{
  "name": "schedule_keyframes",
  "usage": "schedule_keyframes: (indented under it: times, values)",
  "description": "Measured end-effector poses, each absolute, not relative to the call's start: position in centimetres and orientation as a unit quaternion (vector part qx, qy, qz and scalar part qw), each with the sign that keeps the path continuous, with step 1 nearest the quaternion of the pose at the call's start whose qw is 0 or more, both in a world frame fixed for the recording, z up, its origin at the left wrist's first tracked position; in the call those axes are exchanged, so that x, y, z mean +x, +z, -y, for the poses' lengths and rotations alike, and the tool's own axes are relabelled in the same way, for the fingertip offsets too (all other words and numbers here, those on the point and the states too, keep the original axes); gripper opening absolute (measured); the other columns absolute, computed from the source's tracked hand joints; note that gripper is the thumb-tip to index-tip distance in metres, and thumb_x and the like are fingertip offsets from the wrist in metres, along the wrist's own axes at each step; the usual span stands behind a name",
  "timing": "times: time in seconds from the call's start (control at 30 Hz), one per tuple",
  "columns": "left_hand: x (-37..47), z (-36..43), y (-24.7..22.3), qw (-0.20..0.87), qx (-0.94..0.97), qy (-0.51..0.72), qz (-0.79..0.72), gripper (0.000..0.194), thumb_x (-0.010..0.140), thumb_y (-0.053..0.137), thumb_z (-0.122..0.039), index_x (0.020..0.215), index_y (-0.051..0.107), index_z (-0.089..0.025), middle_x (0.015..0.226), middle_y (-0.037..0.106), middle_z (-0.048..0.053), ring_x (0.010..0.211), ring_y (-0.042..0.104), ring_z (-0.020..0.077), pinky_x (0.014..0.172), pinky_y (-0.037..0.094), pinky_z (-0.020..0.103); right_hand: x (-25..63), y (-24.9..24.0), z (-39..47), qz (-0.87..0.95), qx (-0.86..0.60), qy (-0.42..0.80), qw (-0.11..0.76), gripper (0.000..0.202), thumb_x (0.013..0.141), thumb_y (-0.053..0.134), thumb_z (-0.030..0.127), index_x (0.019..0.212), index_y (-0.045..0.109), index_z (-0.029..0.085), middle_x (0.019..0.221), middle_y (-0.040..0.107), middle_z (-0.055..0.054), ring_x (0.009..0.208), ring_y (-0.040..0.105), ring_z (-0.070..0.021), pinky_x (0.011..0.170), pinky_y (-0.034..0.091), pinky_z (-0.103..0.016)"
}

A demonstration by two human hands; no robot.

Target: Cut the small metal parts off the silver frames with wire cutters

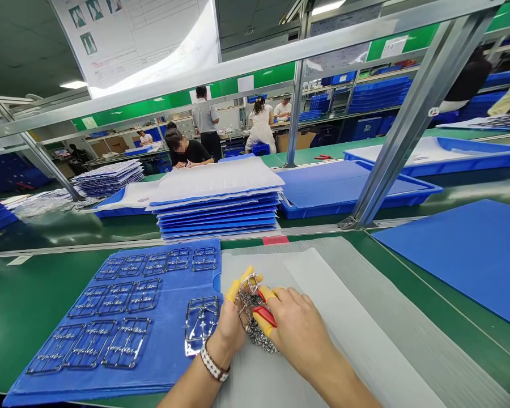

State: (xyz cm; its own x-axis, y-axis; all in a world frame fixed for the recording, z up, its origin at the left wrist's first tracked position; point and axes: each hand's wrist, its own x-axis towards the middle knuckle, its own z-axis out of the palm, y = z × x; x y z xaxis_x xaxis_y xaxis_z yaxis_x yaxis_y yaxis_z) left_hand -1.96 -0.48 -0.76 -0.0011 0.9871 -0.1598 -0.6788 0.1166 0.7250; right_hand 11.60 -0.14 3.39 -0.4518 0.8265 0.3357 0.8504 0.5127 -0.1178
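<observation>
My left hand (230, 317), with yellow covers on its fingertips and a patterned band at the wrist, is closed round a metal piece with a bunch of silver chain (259, 339). My right hand (287, 317), also with yellow fingertip covers, grips red-handled pliers (265, 316) against the same chain and metal. The pliers' tips are hidden among the metal. Left of my hands, several dark metal frames with script-like shapes inside lie in rows on a blue sheet (165, 323). One frame (201, 326) sits nearest my left hand.
Under my hands is a pale foam sheet (344, 340) on the green table (8, 306). Beyond a metal rail stand a stack of blue and white sheets (216, 209) and a blue tray (425, 195). A slanted metal post (391, 147) rises at right. Several people are farther back.
</observation>
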Motion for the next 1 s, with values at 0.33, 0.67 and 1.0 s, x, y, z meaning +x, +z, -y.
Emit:
schedule_keyframes:
  times: [0.33, 0.67, 1.0]
  values:
    - [-2.1, 0.7, -0.3, 0.698, 0.211, 0.61, -0.31, 0.049, 0.088, 0.043, -0.044, 0.128, 0.053, -0.018, 0.121, 0.061, 0.012, 0.103, 0.059, 0.0256, 0.084, 0.045, 0.037, 12.1, 3.7, 0.5, 0.847, -0.497, -0.031, 0.186, 0.021, 0.077, 0.061, 0.026, 0.098, 0.064, 0.022, 0.081, 0.065, -0.004, 0.076, 0.057, -0.0204, 0.064, 0.033, -0.032]
    - [-2.2, 0.9, 0.8, 0.739, 0.169, 0.599, -0.258, 0.047, 0.09, 0.041, -0.042, 0.126, 0.055, -0.016, 0.119, 0.062, 0.012, 0.107, 0.055, 0.0254, 0.084, 0.046, 0.035, 12.2, 4.0, -1.2, 0.829, -0.546, 0.0, 0.122, 0.02, 0.084, 0.053, 0.032, 0.098, 0.062, 0.022, 0.09, 0.066, -0.006, 0.086, 0.057, -0.0239, 0.068, 0.034, -0.035]
    - [-2.3, 0.8, -0.1, 0.703, 0.206, 0.611, -0.3, 0.047, 0.089, 0.043, -0.044, 0.125, 0.055, -0.016, 0.12, 0.061, 0.012, 0.113, 0.052, 0.027, 0.087, 0.044, 0.037, 12.2, 3.9, -1.4, 0.837, -0.533, -0.02, 0.123, 0.017, 0.082, 0.056, 0.028, 0.096, 0.064, 0.022, 0.085, 0.065, -0.005, 0.082, 0.058, -0.0218, 0.067, 0.033, -0.033]
